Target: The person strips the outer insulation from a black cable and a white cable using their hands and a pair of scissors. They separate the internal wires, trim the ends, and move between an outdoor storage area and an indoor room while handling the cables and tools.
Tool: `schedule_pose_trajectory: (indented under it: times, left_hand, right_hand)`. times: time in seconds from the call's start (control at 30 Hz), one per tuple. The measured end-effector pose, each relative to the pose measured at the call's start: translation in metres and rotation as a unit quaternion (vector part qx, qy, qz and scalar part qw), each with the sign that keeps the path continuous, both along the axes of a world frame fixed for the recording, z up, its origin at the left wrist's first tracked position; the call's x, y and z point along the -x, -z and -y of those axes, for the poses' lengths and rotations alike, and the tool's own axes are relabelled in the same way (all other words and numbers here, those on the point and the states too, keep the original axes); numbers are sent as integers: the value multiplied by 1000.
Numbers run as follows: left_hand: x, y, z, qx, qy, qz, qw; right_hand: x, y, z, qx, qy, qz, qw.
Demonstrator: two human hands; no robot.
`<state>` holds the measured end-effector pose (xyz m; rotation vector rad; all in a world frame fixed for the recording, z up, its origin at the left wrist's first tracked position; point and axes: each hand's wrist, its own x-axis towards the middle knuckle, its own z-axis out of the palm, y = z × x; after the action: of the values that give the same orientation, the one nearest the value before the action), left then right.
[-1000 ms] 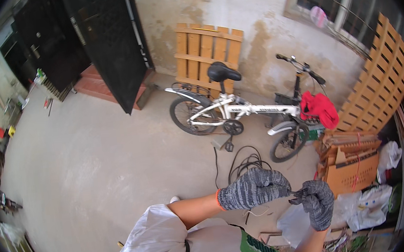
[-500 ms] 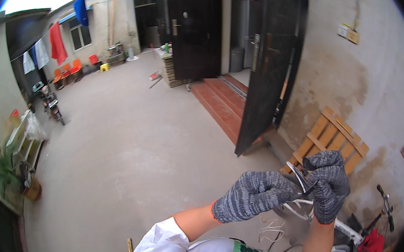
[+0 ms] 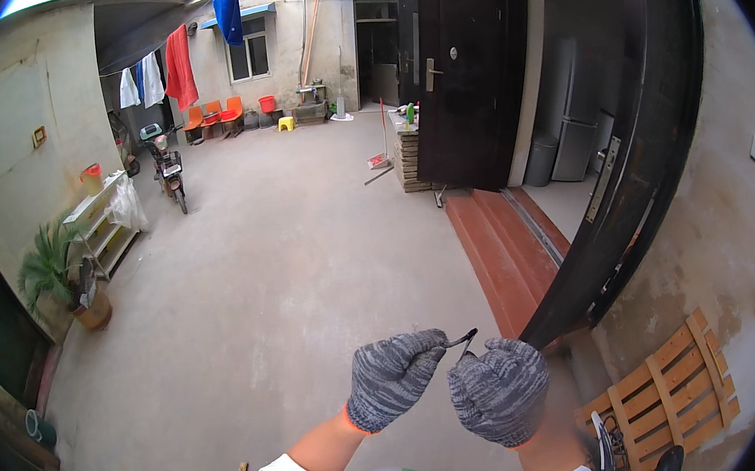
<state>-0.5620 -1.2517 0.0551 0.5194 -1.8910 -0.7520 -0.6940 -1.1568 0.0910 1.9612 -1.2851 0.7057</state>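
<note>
Right, both hands are up in front of me, near centre-bottom, in grey knit gloves. Left hand (image 3: 394, 376) is curled w/ fingers together, pinched on the near end of a small dark tool (image 3: 462, 339); it looks like a thin metal rod or key, can't tell which. Tool sticks out right and a bit far from the left fingertips, tip over the gap between the hands, just above the right knuckles. Right hand (image 3: 498, 388) is just beside the left, fingers curled shut toward the palm; can't tell if it grips the tool's lower part, as the glove hides it.

Rest of the scene: concrete yard (image 3: 263, 284) spreads far and left. Dark door (image 3: 469, 70) stands open at far right, w/ a red step (image 3: 504, 254) running toward me below it. Wood pallet (image 3: 665, 389) leans on the wall at near right, w/ a bike saddle (image 3: 603, 451) poking in beside it. Far left: potted plant (image 3: 54, 269), white rack (image 3: 101, 228), scooter (image 3: 166, 166). Laundry (image 3: 180, 68) hangs at the far wall, orange chairs (image 3: 218, 116) under it. Brick stack (image 3: 408, 154) and broom (image 3: 382, 143) sit near the door.
</note>
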Motion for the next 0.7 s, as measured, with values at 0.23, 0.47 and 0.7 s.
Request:
schedule_pose_trajectory:
  times: [0.23, 0.47, 0.7]
  left_hand:
    - [23, 6, 138, 208, 64, 197, 956]
    - [3, 11, 326, 75, -40, 70, 994]
    - [-4, 26, 531, -25, -178, 32, 983]
  right_hand:
    - [90, -15, 166, -224, -202, 148, 942]
    - [83, 76, 386, -486, -359, 630, 488]
    - [47, 90, 585, -364, -335, 697, 520]
